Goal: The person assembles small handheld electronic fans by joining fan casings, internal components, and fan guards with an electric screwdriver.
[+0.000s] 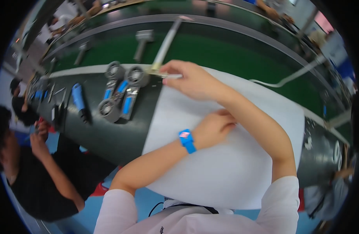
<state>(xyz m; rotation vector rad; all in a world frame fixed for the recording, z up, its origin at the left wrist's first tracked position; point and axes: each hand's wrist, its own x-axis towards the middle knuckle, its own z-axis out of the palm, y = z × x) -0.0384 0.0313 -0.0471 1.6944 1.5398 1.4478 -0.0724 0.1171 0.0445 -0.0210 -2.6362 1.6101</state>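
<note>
Grey fans [135, 76] lie clustered on the dark desk [127, 146]; just right of them, the right hand [194, 82] has its grip slightly parted around a pale strip [175, 76], hold unclear; the left hand's [211, 130] grip, over white paper [226, 171], I cannot tell.

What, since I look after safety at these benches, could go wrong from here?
The right forearm crosses over the left hand, partly hiding it, so the two could bump. The right hand is close to the bunched grey round-headed parts, so a quick sweep leftward might knock one. The small pale piece at that hand is blurred; if gripped only loosely, it might slip.
</note>
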